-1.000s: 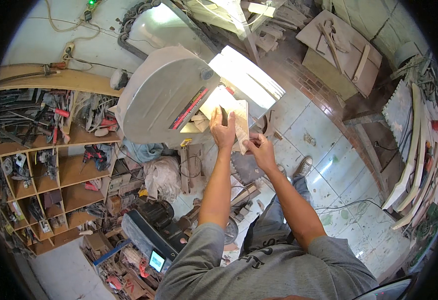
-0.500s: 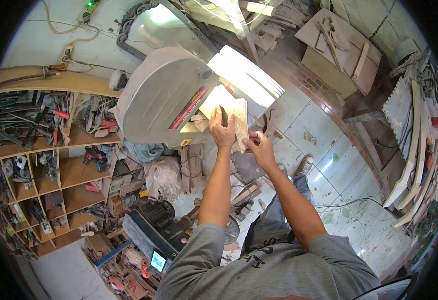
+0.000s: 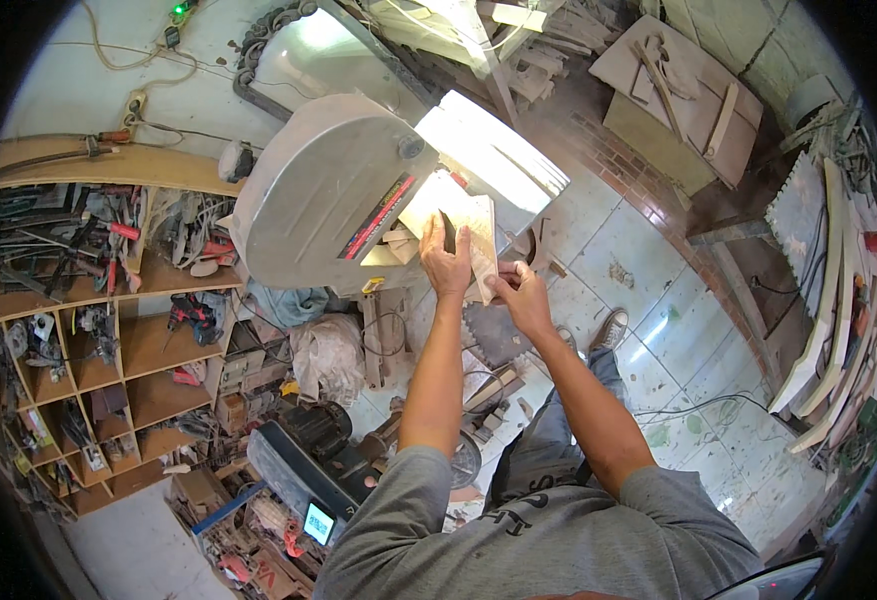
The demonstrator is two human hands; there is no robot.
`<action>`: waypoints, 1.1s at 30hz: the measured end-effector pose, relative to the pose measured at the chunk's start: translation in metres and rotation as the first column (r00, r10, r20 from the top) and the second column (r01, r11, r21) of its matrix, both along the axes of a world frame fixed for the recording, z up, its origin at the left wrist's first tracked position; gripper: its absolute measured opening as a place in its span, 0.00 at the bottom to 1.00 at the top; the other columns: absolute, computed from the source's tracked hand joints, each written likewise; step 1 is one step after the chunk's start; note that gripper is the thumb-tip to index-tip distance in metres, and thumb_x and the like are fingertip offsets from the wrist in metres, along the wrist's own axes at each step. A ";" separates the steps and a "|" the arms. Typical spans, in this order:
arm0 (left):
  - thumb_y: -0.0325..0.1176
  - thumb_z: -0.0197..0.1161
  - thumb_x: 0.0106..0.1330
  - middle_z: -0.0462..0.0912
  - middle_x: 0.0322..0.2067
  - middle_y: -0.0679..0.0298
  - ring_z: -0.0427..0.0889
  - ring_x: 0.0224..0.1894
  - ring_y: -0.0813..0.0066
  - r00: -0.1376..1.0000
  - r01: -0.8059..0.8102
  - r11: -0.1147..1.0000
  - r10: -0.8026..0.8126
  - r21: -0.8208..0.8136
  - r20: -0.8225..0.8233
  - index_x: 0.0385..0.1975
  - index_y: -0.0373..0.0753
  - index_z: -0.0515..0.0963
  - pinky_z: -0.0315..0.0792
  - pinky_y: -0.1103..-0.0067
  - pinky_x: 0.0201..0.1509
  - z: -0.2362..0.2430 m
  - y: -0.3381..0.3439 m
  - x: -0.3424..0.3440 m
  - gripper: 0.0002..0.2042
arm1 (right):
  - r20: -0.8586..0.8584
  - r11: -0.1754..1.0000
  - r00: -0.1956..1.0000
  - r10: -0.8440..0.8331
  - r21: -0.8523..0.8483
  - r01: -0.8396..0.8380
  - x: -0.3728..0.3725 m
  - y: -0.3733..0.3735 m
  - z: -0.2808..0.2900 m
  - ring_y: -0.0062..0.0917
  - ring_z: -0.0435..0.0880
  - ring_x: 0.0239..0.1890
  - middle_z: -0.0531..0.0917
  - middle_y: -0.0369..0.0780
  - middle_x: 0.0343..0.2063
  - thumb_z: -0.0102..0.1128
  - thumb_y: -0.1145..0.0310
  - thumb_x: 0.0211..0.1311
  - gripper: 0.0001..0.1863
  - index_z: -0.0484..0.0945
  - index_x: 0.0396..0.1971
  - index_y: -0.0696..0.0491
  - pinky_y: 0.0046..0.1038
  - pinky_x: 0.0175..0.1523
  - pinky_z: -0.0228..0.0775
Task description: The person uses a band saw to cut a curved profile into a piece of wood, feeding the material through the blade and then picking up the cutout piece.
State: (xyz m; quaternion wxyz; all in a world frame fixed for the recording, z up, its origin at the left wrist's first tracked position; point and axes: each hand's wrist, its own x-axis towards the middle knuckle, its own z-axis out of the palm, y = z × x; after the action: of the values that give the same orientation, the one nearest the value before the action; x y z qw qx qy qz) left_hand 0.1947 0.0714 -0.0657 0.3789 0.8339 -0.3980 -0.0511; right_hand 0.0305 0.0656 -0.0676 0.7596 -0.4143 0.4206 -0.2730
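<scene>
A pale wooden board [image 3: 480, 235] lies on the lit work table of a large grey machine [image 3: 318, 190] that looks like a band saw. My left hand [image 3: 443, 262] presses on the board's left part, fingers pointing away from me and thumb along the wood. A narrow dark strip [image 3: 448, 230] shows between thumb and fingers; I cannot tell what it is. My right hand [image 3: 520, 292] pinches the board's near right corner between thumb and curled fingers. Small wood pieces [image 3: 396, 240] sit just left of my left hand. The blade is hidden under the machine's housing.
Shelves [image 3: 158, 340] with hand tools and a red-black drill [image 3: 194, 316] stand at the left. A motorised machine with a lit display [image 3: 318, 522] is near my left side. Long boards [image 3: 818, 310] lean at the right. A cable [image 3: 698, 408] crosses the tiled floor.
</scene>
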 end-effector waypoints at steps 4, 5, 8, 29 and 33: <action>0.47 0.65 0.68 0.74 0.64 0.37 0.72 0.67 0.40 1.000 -0.005 1.000 0.005 0.001 0.001 0.65 0.26 0.73 0.62 0.60 0.73 0.000 0.000 -0.001 0.33 | -0.012 1.000 1.000 -0.007 -0.005 0.007 0.000 0.000 0.000 0.21 0.86 0.35 0.88 0.43 0.36 0.70 0.66 0.66 0.21 0.78 0.50 0.66 0.25 0.37 0.82; 0.47 0.65 0.68 0.74 0.64 0.37 0.72 0.67 0.40 1.000 -0.006 1.000 0.006 0.001 0.005 0.65 0.26 0.73 0.62 0.60 0.73 0.000 0.000 0.000 0.33 | -0.011 1.000 1.000 -0.008 -0.002 0.008 0.000 0.000 0.000 0.21 0.86 0.35 0.88 0.43 0.36 0.70 0.66 0.66 0.20 0.78 0.49 0.66 0.25 0.37 0.82; 0.47 0.65 0.69 0.74 0.64 0.37 0.72 0.67 0.40 1.000 -0.006 1.000 0.006 0.001 0.004 0.64 0.26 0.73 0.62 0.60 0.73 -0.001 0.000 0.001 0.32 | -0.005 1.000 1.000 -0.019 0.004 0.019 0.001 0.000 0.002 0.21 0.86 0.34 0.87 0.43 0.35 0.70 0.65 0.66 0.19 0.78 0.47 0.65 0.25 0.37 0.82; 0.46 0.65 0.69 0.75 0.64 0.38 0.72 0.67 0.41 0.999 -0.034 0.999 0.034 0.011 -0.006 0.64 0.27 0.75 0.63 0.61 0.73 0.000 -0.002 -0.001 0.30 | -0.060 0.999 0.998 -0.033 -0.024 0.032 0.004 -0.003 0.004 0.20 0.84 0.32 0.87 0.42 0.32 0.72 0.65 0.65 0.18 0.79 0.43 0.65 0.25 0.35 0.80; 0.46 0.65 0.69 0.75 0.63 0.38 0.72 0.67 0.41 0.999 -0.034 0.999 0.034 0.002 -0.011 0.63 0.28 0.75 0.63 0.61 0.73 -0.001 -0.003 -0.001 0.30 | -0.055 0.999 0.998 -0.039 -0.034 0.038 0.005 -0.003 0.002 0.20 0.84 0.33 0.87 0.42 0.33 0.72 0.65 0.64 0.18 0.80 0.43 0.65 0.26 0.36 0.81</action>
State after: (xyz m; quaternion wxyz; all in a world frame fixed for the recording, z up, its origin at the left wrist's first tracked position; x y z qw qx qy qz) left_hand 0.1941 0.0684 -0.0664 0.3810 0.8406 -0.3819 -0.0496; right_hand 0.0354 0.0628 -0.0656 0.7351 -0.4262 0.4450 -0.2828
